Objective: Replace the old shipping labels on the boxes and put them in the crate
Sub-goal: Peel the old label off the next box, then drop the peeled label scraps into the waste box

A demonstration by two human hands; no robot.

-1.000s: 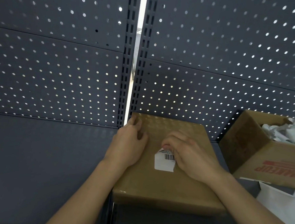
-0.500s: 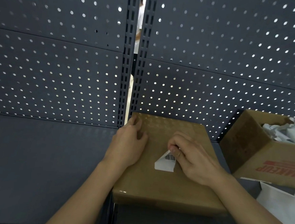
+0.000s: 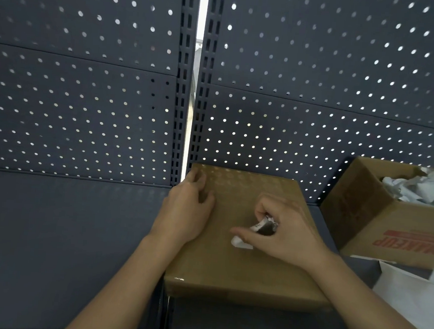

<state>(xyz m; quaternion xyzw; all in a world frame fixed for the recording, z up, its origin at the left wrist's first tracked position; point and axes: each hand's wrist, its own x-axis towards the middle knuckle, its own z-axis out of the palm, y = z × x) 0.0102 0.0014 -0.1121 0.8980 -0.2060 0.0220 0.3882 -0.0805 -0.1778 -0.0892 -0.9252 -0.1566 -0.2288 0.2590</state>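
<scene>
Box, brown and closed, lies flat on the dark grey shelf, its far edge against the pegboard and its far-left corner just beside the slotted posts, where a bright gap shows between the two panels. The left hand rests on the box top near that far-left corner, fingers loosely bent with the tips on the cardboard, holding nothing. The right hand is over the middle of the top and pinches the white label between thumb and curled fingers. The label's upper part is lifted and rolled toward the palm, with dark print showing on it, while its lower-left corner lies on or just above the cardboard; the blur hides which. To the right, apart from the box, an open carton with red lettering on its side stands tilted on the shelf, touching the pegboard, with crumpled white paper inside. A white sheet lies in front of the carton at the lower right edge. Both forearms are bare and reach in from the bottom.
</scene>
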